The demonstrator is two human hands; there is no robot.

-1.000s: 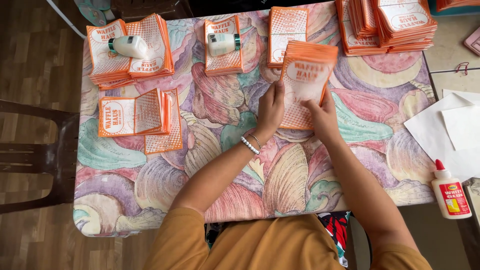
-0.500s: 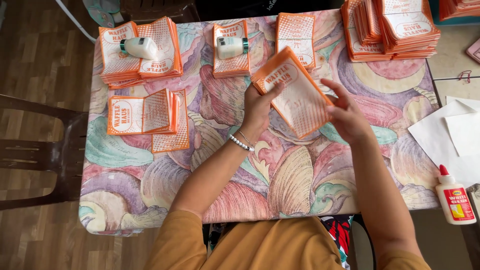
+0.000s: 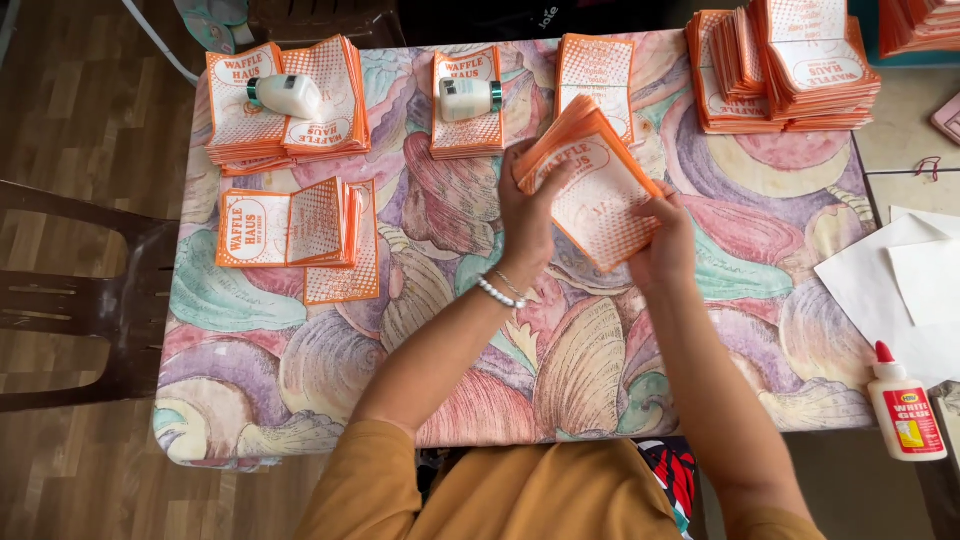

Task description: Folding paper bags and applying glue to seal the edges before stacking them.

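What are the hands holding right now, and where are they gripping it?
Both hands hold one stack of orange-and-white paper bags above the table. The left hand grips its left edge, thumb on top; the right hand grips its lower right corner.

Bench [image 3: 300,340] carries all paper stock. Far left corner: a stack of bags [image 3: 285,105] with a small bottle [image 3: 286,95] lying on top. To its right, a second stack [image 3: 467,105] with another bottle [image 3: 470,98] on it, then a third stack [image 3: 597,72]. Far right corner: tall piles [image 3: 785,65]. Nearer on the left side: a folded stack [image 3: 295,235]. At centre, above the bench, both hands, left [image 3: 527,222] and right [image 3: 665,240], hold a tilted bundle [image 3: 592,185] between them. Right of the bench: loose sheets [image 3: 905,290], with a glue bottle [image 3: 905,415] standing nearer. A chair [image 3: 85,300] stands left of the bench.
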